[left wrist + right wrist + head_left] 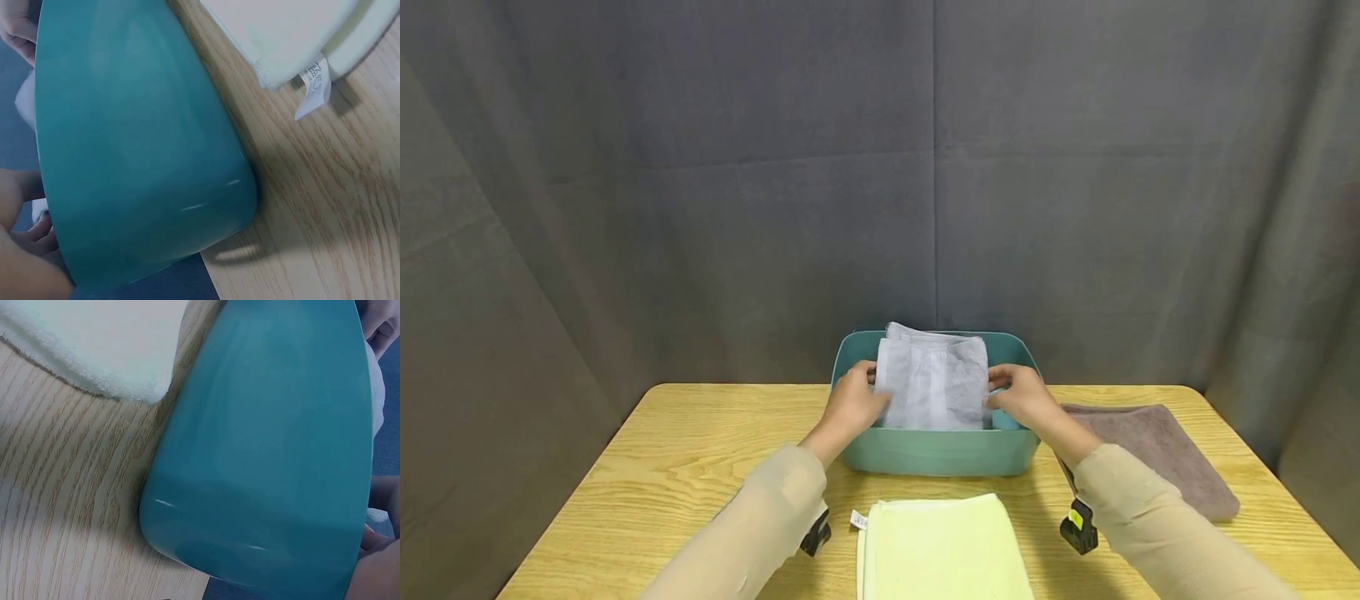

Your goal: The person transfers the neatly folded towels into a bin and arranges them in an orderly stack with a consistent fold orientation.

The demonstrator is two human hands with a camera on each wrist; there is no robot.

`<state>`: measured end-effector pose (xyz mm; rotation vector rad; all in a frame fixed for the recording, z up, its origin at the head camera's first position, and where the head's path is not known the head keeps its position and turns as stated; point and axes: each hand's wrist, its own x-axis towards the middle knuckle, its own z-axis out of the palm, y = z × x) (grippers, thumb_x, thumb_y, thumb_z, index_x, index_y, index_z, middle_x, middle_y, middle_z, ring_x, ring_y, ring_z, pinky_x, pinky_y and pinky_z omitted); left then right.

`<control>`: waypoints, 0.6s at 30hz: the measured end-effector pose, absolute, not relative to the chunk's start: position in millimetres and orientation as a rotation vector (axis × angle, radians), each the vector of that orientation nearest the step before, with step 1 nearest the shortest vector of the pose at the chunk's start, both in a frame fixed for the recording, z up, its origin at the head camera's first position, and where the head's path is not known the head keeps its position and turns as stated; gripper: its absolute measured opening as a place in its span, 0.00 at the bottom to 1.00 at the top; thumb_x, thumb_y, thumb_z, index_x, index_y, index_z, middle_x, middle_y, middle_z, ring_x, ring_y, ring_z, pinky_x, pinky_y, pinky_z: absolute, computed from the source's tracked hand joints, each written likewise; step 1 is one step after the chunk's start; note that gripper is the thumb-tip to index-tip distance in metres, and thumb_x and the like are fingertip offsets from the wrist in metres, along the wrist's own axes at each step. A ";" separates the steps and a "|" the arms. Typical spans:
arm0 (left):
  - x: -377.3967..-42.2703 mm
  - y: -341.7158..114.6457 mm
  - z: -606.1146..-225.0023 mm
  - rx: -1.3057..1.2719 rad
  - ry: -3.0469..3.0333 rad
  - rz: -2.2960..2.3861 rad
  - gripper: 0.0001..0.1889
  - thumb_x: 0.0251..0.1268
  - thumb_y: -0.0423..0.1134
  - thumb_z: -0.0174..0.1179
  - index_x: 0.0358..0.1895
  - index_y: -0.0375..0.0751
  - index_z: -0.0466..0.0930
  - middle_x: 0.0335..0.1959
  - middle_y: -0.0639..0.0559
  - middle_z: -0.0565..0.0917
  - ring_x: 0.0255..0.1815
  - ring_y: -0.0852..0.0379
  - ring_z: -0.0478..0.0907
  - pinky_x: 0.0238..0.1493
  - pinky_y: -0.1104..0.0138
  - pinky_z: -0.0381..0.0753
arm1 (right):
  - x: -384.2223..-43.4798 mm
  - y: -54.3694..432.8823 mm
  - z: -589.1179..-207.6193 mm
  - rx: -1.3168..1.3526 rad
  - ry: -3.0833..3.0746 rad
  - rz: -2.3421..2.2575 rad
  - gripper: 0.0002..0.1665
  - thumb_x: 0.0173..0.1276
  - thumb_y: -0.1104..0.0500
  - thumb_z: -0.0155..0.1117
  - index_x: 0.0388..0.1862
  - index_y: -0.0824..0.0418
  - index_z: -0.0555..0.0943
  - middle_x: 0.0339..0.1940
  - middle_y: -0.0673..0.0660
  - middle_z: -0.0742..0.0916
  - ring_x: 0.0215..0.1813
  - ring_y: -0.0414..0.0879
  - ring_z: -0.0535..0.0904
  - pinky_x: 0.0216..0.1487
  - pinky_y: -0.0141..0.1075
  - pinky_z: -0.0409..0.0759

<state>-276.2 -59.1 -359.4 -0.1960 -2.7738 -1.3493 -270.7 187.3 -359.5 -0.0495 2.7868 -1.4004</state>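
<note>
A folded light grey towel (932, 383) stands partly inside the teal bin (936, 454), its top edge above the far rim. My left hand (855, 400) pinches the towel's left side between thumb and fingers. On the opposite side my right hand (1022, 396) holds its right edge the same way. Both hands reach over the bin's near wall. In the left wrist view the bin's wall (144, 144) hides most of the towel, and the left hand (25, 244) shows at the rim. The right wrist view has the right hand (381, 544) at the rim too.
A folded pale yellow towel (943, 550) with a white tag (858, 520) lies on the wooden table (715, 450) in front of the bin. A folded brown towel (1157, 458) lies to the right, partly behind the right forearm. A grey curtain (775, 208) hangs behind the table.
</note>
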 end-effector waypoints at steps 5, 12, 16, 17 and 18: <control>-277.9 -64.4 -361.9 -0.218 -2.744 -1.365 0.23 0.63 0.29 0.64 0.62 0.33 0.74 0.44 0.47 0.84 0.40 0.52 0.83 0.39 0.63 0.79 | -271.0 185.5 -359.0 -0.053 2.782 -1.435 0.23 0.66 0.75 0.61 0.61 0.76 0.75 0.45 0.68 0.83 0.48 0.59 0.79 0.40 0.39 0.79; -276.9 -66.4 -360.3 -0.276 -2.692 -1.413 0.20 0.63 0.30 0.63 0.59 0.34 0.77 0.43 0.48 0.85 0.39 0.53 0.82 0.41 0.62 0.78 | -270.7 187.4 -359.0 -0.068 2.802 -1.456 0.23 0.66 0.73 0.62 0.61 0.74 0.76 0.45 0.67 0.84 0.49 0.60 0.80 0.45 0.42 0.80; -276.1 -67.8 -362.1 -0.318 -2.633 -1.475 0.18 0.64 0.29 0.63 0.58 0.34 0.78 0.43 0.47 0.84 0.43 0.51 0.82 0.44 0.61 0.80 | -268.7 188.9 -358.7 -0.091 2.824 -1.503 0.22 0.67 0.72 0.61 0.61 0.73 0.76 0.45 0.67 0.85 0.48 0.59 0.80 0.48 0.45 0.80; -275.9 -68.2 -362.4 -0.321 -2.615 -1.488 0.17 0.65 0.29 0.63 0.57 0.34 0.79 0.43 0.47 0.84 0.43 0.50 0.82 0.44 0.60 0.80 | -268.2 189.3 -358.5 -0.097 2.829 -1.517 0.22 0.67 0.72 0.61 0.60 0.73 0.76 0.45 0.67 0.85 0.47 0.59 0.81 0.47 0.44 0.80; -275.5 -68.7 -362.7 -0.322 -2.601 -1.496 0.17 0.65 0.29 0.63 0.57 0.35 0.79 0.43 0.48 0.84 0.44 0.50 0.82 0.45 0.60 0.80 | -267.8 189.5 -358.2 -0.100 2.831 -1.530 0.21 0.68 0.71 0.61 0.60 0.73 0.77 0.45 0.67 0.85 0.47 0.58 0.81 0.47 0.44 0.80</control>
